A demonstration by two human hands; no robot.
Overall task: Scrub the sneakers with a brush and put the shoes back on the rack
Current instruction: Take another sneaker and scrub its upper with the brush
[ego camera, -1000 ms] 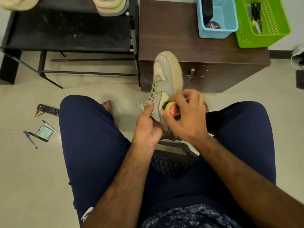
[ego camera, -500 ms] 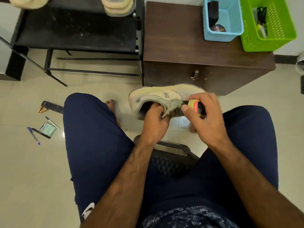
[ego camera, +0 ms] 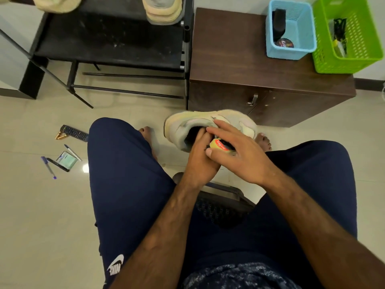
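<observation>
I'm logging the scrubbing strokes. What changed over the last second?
The beige sneaker was turned from toe-away to lying crosswise on its side. The left hand shifted its grip to the collar, fingers inside the opening. The right hand, holding the small yellow brush with the red label, slid left along the sneaker toward the opening. The other sneaker on the black metal rack stayed put.

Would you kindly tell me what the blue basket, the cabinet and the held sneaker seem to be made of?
Blue basket: glossy moulded plastic, shown by its perforated lattice walls. Cabinet: dark wood or wood-look laminate, smooth with faint sheen. Sneaker: likely soft fabric or suede panels, matte and scuffed.
</observation>
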